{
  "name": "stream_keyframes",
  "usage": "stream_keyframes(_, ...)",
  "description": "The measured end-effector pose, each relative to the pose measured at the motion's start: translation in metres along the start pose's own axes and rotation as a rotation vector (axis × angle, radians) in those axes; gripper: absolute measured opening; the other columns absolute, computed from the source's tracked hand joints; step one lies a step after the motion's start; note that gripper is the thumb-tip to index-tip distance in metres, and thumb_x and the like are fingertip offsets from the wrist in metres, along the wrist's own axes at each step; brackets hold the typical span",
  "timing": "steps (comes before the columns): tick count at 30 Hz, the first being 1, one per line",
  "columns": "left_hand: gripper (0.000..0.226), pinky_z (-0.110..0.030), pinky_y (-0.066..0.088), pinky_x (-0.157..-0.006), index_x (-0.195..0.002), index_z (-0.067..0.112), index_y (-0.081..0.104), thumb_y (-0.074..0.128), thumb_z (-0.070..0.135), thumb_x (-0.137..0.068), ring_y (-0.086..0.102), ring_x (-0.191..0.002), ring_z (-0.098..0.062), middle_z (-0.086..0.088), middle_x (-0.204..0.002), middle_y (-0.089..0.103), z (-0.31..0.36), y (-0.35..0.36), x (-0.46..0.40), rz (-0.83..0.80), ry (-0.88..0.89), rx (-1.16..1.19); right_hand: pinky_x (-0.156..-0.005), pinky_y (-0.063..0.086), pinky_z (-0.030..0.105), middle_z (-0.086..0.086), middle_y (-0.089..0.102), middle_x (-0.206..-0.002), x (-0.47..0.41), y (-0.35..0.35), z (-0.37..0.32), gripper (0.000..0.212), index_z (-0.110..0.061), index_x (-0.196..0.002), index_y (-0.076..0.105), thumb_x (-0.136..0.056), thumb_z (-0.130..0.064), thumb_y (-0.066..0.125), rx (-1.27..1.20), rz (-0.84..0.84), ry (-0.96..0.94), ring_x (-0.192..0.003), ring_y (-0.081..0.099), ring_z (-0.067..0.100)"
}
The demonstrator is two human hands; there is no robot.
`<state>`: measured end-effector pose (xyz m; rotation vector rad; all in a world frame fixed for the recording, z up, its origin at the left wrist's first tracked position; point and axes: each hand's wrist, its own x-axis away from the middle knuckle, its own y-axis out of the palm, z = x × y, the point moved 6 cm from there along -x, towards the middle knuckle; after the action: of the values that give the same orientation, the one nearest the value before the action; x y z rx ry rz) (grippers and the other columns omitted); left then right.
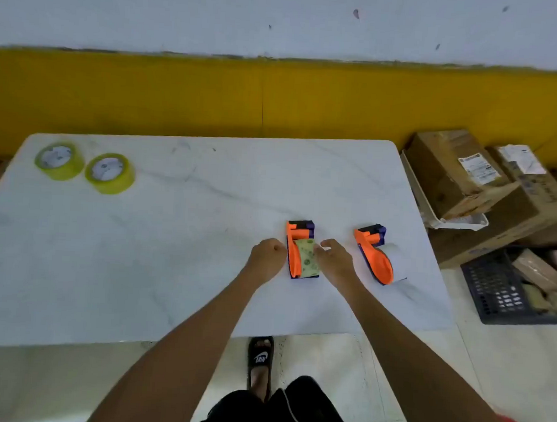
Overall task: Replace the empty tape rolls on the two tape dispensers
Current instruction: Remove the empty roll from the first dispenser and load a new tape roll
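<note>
Two orange and purple tape dispensers lie on the white marble table (170, 253). The left dispenser (296, 241) holds a pale green empty roll core (306, 261); the right dispenser (374, 252) holds a white empty core (398, 260). My left hand (266, 259) touches the left dispenser's left side with fingers curled. My right hand (334, 260) rests against its right side, fingertips on the green core. Two full yellow-green tape rolls (59, 161) (110, 172) lie flat at the table's far left corner.
Cardboard boxes (462, 176) and a white tray stand on the floor right of the table. A dark plastic crate (500, 289) with parcels sits nearer. A yellow and white wall runs behind. My sandalled foot (260, 363) shows below the table's front edge.
</note>
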<state>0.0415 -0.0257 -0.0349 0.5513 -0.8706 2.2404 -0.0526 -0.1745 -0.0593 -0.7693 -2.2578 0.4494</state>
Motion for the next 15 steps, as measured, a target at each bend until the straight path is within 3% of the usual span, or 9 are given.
stream_keyframes(6,0.029,-0.032,0.043,-0.068,-0.088,0.003,0.063,0.036,0.013,-0.088,0.055,-0.077,-0.023,-0.023,-0.105,0.068,-0.004,0.026,-0.011,0.013,-0.125,0.208,-0.076,0.053,0.032,0.003,0.066,-0.099,-0.005,0.005,0.002,0.027,-0.016,-0.108,0.064,-0.093,-0.032,0.048,-0.012,-0.055,0.012,-0.087,0.064,0.019)
stream_keyframes(9,0.034,-0.04,0.054,-0.075,-0.092,-0.002,0.065,0.035,0.012,-0.085,0.066,-0.083,-0.03,-0.025,-0.105,0.069,-0.003,0.032,-0.016,0.032,-0.187,0.3,-0.068,0.049,0.03,0.003,0.067,-0.086,-0.007,0.009,0.0,0.026,-0.014,-0.097,0.066,-0.092,-0.03,0.046,-0.015,-0.086,-0.037,-0.077,0.061,0.018)
stream_keyframes(11,0.037,-0.049,0.056,-0.086,-0.099,-0.005,0.065,0.034,0.011,-0.086,0.069,-0.094,-0.037,-0.025,-0.106,0.069,-0.003,0.037,-0.017,0.042,-0.22,0.332,-0.064,0.049,0.03,0.008,0.07,-0.088,-0.009,0.01,0.0,0.026,-0.012,-0.095,0.066,-0.092,-0.028,0.046,-0.01,-0.094,-0.052,-0.073,0.06,0.017)
stream_keyframes(13,0.037,-0.051,0.055,-0.087,-0.1,-0.006,0.064,0.034,0.01,-0.086,0.068,-0.095,-0.037,-0.026,-0.106,0.068,-0.002,0.041,-0.017,0.056,-0.227,0.334,-0.07,0.054,0.036,0.01,0.071,-0.092,-0.013,0.009,0.001,0.025,-0.011,-0.097,0.066,-0.093,-0.028,0.047,-0.01,-0.114,-0.065,-0.074,0.061,0.018)
stream_keyframes(15,0.037,-0.046,0.057,-0.079,-0.098,-0.006,0.064,0.033,0.009,-0.087,0.068,-0.094,-0.037,-0.026,-0.104,0.068,0.0,0.043,-0.017,0.076,-0.229,0.325,-0.078,0.059,0.043,0.011,0.071,-0.093,-0.016,0.007,0.002,0.024,-0.01,-0.098,0.066,-0.093,-0.027,0.049,-0.019,-0.124,-0.083,-0.079,0.065,0.02)
